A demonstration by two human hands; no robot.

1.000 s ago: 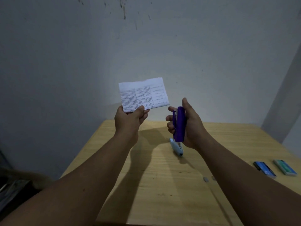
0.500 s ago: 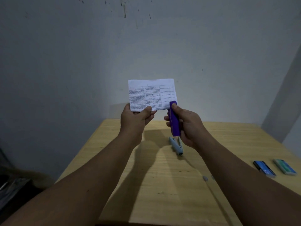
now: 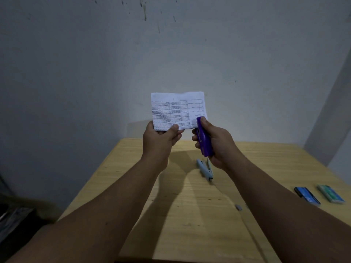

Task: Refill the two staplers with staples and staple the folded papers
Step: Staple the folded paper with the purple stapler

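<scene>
My left hand (image 3: 160,141) pinches the lower left corner of a folded printed paper (image 3: 176,109), held upright above the far table edge. A purple stapler (image 3: 203,138) is gripped in my right hand (image 3: 218,145), with its nose over the paper's lower right corner. Whether the jaws clamp the paper is hidden by my thumb. A pale blue stapler (image 3: 205,168) lies on the wooden table (image 3: 190,215) just below my right hand, its top hinged slightly apart.
Two staple boxes lie at the right edge of the table: a blue one (image 3: 306,196) and a green one (image 3: 331,194). A small strip of staples (image 3: 238,207) rests near my right forearm. A grey wall stands behind the table; dark clutter sits at the lower left.
The paper moved right and straightened, and my right hand lifted the purple stapler up to the paper's lower right corner, where it stays now.
</scene>
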